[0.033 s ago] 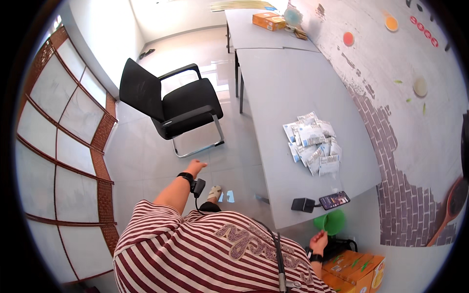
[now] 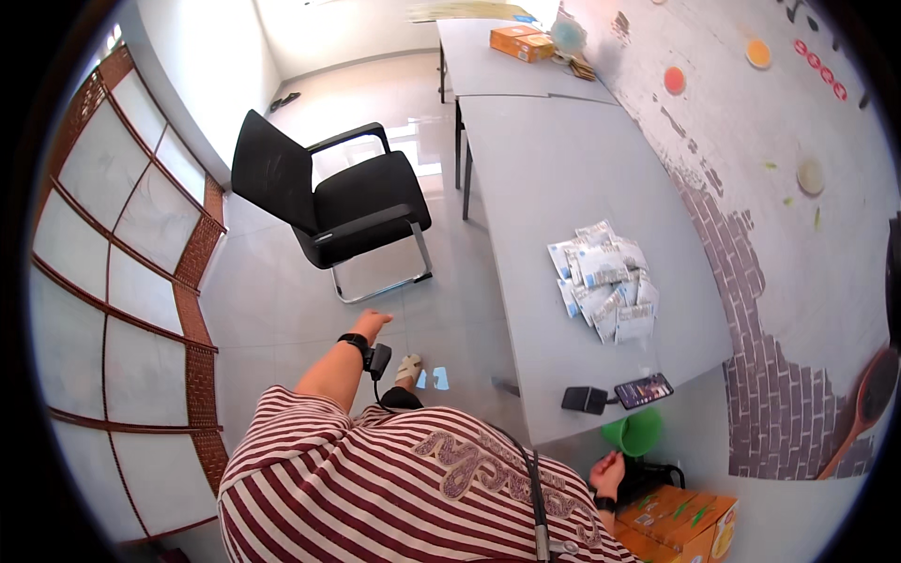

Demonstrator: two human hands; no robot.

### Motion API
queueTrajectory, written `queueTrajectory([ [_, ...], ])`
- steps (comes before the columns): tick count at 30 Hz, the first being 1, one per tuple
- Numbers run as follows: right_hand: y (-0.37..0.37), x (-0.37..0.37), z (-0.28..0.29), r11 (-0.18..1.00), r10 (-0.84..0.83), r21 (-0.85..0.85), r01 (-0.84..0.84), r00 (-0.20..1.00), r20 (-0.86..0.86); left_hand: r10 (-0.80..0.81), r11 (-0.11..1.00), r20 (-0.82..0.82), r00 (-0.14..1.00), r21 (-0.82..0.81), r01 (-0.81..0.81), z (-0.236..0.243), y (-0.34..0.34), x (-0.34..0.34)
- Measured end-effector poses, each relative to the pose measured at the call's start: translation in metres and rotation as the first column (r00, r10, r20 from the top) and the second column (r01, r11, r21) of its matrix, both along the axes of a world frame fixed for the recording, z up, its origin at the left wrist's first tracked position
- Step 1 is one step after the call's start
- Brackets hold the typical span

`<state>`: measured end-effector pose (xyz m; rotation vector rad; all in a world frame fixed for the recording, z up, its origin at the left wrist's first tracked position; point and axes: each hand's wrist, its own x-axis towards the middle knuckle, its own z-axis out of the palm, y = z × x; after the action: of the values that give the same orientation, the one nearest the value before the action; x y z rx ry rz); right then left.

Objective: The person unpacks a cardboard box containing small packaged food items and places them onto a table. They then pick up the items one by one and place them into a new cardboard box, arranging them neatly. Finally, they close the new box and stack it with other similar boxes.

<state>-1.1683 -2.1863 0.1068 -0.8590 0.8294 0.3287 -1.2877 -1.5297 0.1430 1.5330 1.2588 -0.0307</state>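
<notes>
My left hand (image 2: 374, 325) hangs over the floor between the black chair and the grey table, fingers curled together with nothing visible in them. A black strap with a small box-shaped device (image 2: 377, 360) is on that wrist. My right hand (image 2: 608, 474) is low at the near right, just beside a green bucket (image 2: 640, 432) below the table edge. Its fingers are curled toward the bucket's rim; whether they hold something is hidden. On the table (image 2: 535, 244) lies a heap of white printed sachets (image 2: 601, 272). Nearer me are a phone (image 2: 644, 390) with a lit screen and a folded black case-like object (image 2: 585, 400).
An office chair (image 2: 366, 192) stands at the left on the tiled floor. Orange cartons (image 2: 676, 516) sit beside my right forearm. Another orange box (image 2: 522, 43) is at the table's far end. A wood-framed screen (image 2: 122, 300) lines the left; a decorated wall (image 2: 713, 188) borders the right.
The view has shifted slightly. My right hand has drawn a little down and left from the green bucket. My left hand has barely moved.
</notes>
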Motion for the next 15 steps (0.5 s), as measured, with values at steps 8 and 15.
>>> queueTrajectory([
  [8, 0.139, -0.04, 0.064, 0.834, 0.518, -0.13, -0.537, 0.842, -0.151, -0.344, 0.916, -0.168, 0.924, 0.157, 0.37, -0.078, 0.135, -0.023],
  [15, 0.286, 0.002, 0.122, 0.813, 0.575, -0.115, -0.571, 0.818, 0.005, 0.368, 0.86, 0.117, 0.922, -0.42, -0.29, -0.075, 0.241, 0.053],
])
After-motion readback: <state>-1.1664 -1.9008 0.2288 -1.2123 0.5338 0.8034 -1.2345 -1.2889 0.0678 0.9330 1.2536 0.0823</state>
